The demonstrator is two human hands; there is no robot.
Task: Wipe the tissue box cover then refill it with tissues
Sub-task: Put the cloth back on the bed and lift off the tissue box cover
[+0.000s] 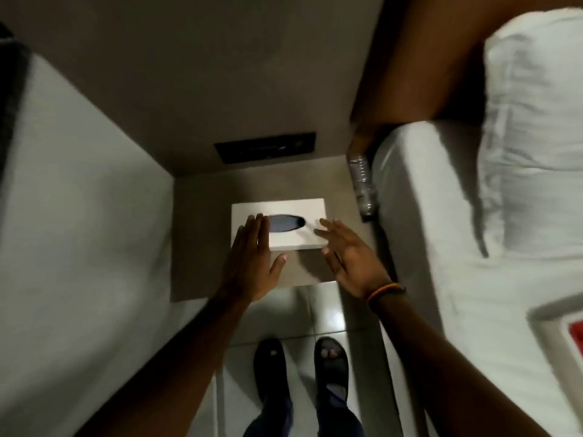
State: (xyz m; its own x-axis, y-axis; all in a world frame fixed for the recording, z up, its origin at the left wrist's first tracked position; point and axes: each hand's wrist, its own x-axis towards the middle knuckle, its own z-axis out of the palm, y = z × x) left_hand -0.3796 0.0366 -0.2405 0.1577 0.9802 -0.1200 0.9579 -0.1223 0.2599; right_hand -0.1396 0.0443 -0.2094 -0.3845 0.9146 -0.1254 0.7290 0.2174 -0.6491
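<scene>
A white tissue box cover with a dark oval slot lies flat on a grey bedside shelf between two beds. My left hand is open, its fingers lying over the cover's left end and its thumb spread below the front edge. My right hand is open too, fingers spread, fingertips at the cover's right front corner. Neither hand grips anything. No tissue shows in the slot.
A clear plastic bottle lies at the shelf's right edge against the white bed. A black switch panel sits on the wall behind. Another white bed is on the left. My feet in black sandals stand on tiled floor.
</scene>
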